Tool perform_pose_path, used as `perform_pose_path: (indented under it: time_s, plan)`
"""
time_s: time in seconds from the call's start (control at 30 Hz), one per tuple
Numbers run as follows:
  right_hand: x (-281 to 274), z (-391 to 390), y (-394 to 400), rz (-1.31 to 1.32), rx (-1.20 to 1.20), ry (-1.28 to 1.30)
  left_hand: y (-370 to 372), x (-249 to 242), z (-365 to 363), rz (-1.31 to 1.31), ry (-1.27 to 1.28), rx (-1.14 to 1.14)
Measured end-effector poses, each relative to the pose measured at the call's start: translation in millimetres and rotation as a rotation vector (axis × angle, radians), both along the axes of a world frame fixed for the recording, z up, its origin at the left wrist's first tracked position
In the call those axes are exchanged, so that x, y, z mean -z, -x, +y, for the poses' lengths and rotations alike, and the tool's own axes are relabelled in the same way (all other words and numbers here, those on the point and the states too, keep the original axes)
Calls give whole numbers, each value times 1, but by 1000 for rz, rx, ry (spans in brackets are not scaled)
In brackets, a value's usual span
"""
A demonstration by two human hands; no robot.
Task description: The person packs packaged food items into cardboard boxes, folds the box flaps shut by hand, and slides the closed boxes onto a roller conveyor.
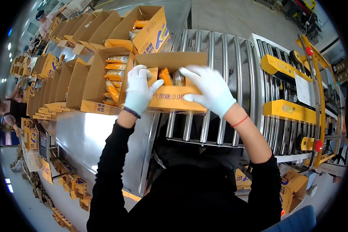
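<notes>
An open cardboard box (168, 101) with printed characters straddles the metal table's edge and the rollers. Orange and clear packets (166, 76) show inside it. My left hand (140, 89), in a white glove, rests on the box's left side, fingers bent over a flap, thumb apart. At the right side is my right hand (210, 87), also gloved, thumb and fingers spread around the box's corner; its upper fingers are blurred. Another open box (100, 107) of packets stands just left of my left hand.
Open boxes line the metal table (85, 129) at the left. A roller conveyor (239, 77) leads right to a machine with yellow guards (286, 110). Co-workers (7, 110) are at the far left. More cartons (292, 189) lie low at the right.
</notes>
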State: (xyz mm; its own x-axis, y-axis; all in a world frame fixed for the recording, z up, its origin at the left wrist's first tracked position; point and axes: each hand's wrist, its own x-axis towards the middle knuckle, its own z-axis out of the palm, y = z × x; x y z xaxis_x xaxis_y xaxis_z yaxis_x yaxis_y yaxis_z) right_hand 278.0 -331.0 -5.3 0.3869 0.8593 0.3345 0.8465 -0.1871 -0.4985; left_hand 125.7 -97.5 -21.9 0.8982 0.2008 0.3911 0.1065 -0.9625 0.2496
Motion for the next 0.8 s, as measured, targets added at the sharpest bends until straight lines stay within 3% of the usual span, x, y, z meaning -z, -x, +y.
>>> perform_pose_path:
  time_s: [0.03, 0.07, 0.13, 0.17, 0.23, 0.27, 0.3, 0.37, 0.43, 0.5, 0.53, 0.57, 0.6, 0.63, 0.67, 0.7, 0.77, 0.8]
  plan:
    - [-12, 8, -1, -325, 54, 4, -9, 19, 0, -274, -80, -103]
    - [-19, 15, -3, -327, 62, 0, -12, 25, -1, -276, -85, -95]
    - [-28, 22, -2, -347, 184, 22, -2, 36, -6, -316, 396, -308]
    - [-30, 18, 7, -342, 183, 17, 7, 44, 2, -313, 390, -311]
    - [-30, 1, 36, -84, -9, 314, 24, 54, 25, -105, 1406, -115]
    - [-10, -10, 45, -188, 6, 302, 23, 54, 23, -147, 1497, 11]
    - [11, -23, 48, -287, 19, 293, 15, 50, 18, -156, 1495, 3]
    - [7, -45, 33, -175, 73, 244, -15, 34, 0, 25, 1301, -39]
    - [-2, -68, 5, -225, 167, 327, -59, 28, -33, -54, 1343, 41]
    - [6, -87, -31, -315, 325, 386, -113, 28, -85, -254, 1035, -77]
    - [12, -96, -50, -320, 368, 359, -150, 70, -106, -321, 964, -92]
    - [15, -102, -65, -323, 412, 334, -171, 76, -153, -493, 651, -150]
    - [10, -104, -74, -321, 410, 334, -181, 66, -183, -210, 965, -53]
    - [10, -103, -84, -347, 426, 363, -192, 78, -204, -35, 1109, 134]
    - [9, -107, -90, -354, 423, 359, -193, 68, -208, 88, 1187, 462]
    - [8, -113, -97, -355, 442, 364, -182, 63, -208, 269, 999, 467]
    - [18, -133, -110, -386, 462, 322, -137, 3, -183, 347, 1047, 421]
    - [20, -141, -112, -393, 492, 302, -125, -4, -159, -4, 642, 359]
